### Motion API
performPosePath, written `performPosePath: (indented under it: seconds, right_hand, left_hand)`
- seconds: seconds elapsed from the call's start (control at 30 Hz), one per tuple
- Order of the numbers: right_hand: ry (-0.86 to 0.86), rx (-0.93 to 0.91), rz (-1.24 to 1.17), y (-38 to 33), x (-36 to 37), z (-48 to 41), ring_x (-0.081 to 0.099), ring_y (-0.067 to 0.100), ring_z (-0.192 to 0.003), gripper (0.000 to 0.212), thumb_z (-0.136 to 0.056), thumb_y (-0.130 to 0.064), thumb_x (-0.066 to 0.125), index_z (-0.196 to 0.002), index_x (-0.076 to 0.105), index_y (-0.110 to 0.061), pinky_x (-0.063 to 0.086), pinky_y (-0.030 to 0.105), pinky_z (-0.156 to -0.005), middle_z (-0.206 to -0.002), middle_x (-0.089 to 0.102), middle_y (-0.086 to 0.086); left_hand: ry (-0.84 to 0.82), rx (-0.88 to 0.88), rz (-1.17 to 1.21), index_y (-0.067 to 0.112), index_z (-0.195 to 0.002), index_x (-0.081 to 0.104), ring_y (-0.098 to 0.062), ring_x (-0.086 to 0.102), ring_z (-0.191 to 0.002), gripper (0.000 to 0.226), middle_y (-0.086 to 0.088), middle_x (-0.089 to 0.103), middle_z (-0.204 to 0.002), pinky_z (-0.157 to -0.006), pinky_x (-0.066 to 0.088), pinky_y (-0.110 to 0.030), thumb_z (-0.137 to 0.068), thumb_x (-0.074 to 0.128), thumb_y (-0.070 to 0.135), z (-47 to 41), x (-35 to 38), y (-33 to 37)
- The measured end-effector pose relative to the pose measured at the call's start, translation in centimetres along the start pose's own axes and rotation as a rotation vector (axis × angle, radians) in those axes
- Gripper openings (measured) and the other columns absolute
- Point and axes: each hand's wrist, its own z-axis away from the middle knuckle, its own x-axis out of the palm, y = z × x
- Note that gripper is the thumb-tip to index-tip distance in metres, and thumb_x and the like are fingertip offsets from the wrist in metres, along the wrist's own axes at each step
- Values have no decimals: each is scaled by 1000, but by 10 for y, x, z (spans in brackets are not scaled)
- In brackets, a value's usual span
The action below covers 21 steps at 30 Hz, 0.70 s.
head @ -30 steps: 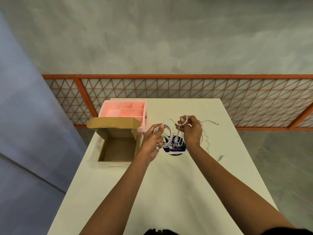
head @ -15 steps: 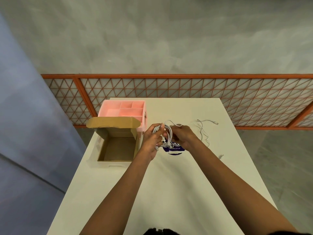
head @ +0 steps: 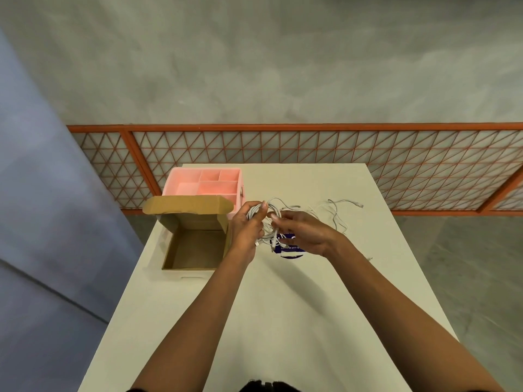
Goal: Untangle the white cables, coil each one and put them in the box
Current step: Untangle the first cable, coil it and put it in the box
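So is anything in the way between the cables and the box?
Nothing visible. The left hand holds the cable bundle just right of the cardboard box, whose lid stands open at the far side.

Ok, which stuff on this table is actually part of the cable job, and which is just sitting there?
Part of the job:
- white cables, bundle held in both hands
- loose cable trailing on the table
- open cardboard box

Just lying about:
- pink divided tray
- purple round label under the hands
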Motion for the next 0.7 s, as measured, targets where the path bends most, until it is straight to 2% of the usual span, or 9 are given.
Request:
performPosePath:
  seconds: [0.07, 0.17, 0.3, 0.4, 0.47, 0.5, 0.57, 0.63, 0.7]
  right_hand:
    - [42, -32, 81, -1, 5, 0, 59, 14, -85, 23, -90, -13, 63, -112, 58, -9, 47, 23, -70, -95, 61, 5]
    - [102, -74, 201, -6, 8, 1, 60, 12, -71, 30, -84, 3, 66, -112, 59, -5, 51, 17, -60, -87, 59, 5]
    - [189, -37, 385, -10, 9, 1, 58, 17, -64, 9, -77, 7, 70, -85, 66, 3, 50, 16, -58, -75, 62, 12]
    - [214, 52, 467, -19, 10, -1, 62, 25, -68, 14, -72, 2, 78, -70, 64, 4, 56, 25, -71, -60, 63, 9]
    - [262, 82, 521, -28, 9, 1, 63, 27, -73, 21, -70, -4, 81, -75, 62, 2, 53, 36, -88, -64, 63, 11]
    - [269, 98, 526, -33, 9, 3, 64, 25, -72, 26, -71, -5, 81, -86, 62, 1, 53, 37, -89, -69, 64, 12]
    - [220, 131, 449, -43, 11, 8, 61, 17, -64, 34, -76, -5, 77, -106, 61, 2, 57, 27, -72, -73, 64, 10]
    - [165, 125, 383, -50, 11, 13, 54, 11, -58, 33, -82, -2, 70, -113, 63, 5, 48, 17, -53, -71, 62, 7]
    - [147, 62, 323, -55, 7, 14, 50, 10, -60, 27, -85, 1, 64, -112, 64, 5, 42, 16, -49, -71, 60, 6]
  left_hand:
    - [9, 1, -10, 21, -91, 64, -5, 53, -51, 8, -2, 65, -74, -40, 35, -16, -86, 67, 25, -1, 1, -1]
    - [48, 12, -24, 18, -93, 63, -2, 47, -43, 10, 1, 60, -66, -37, 33, -14, -87, 67, 24, -2, -2, -1]
    - [49, 71, -146, 26, -85, 63, -3, 49, -51, 6, 7, 59, -66, -43, 36, -16, -86, 69, 28, -5, -6, -3]
    - [53, 140, -186, 26, -81, 63, -7, 49, -58, 8, 6, 58, -68, -51, 37, -23, -84, 70, 26, -6, -4, -5]
    - [62, 172, -184, 24, -81, 63, -9, 50, -63, 8, 4, 60, -72, -53, 38, -23, -85, 70, 24, -7, -4, -7]
    - [68, 180, -180, 24, -80, 62, -9, 51, -64, 9, 3, 60, -73, -52, 38, -22, -85, 70, 23, -6, -4, -6]
    - [79, 186, -170, 24, -80, 62, -8, 53, -66, 10, 4, 61, -74, -52, 38, -21, -85, 69, 23, -7, -4, -5]
    - [86, 183, -171, 25, -79, 61, -5, 53, -66, 11, 5, 61, -73, -52, 39, -20, -85, 69, 22, -8, -5, -5]
    - [91, 178, -176, 26, -77, 62, -5, 53, -68, 11, 3, 62, -76, -56, 40, -23, -84, 70, 23, -9, -9, -7]
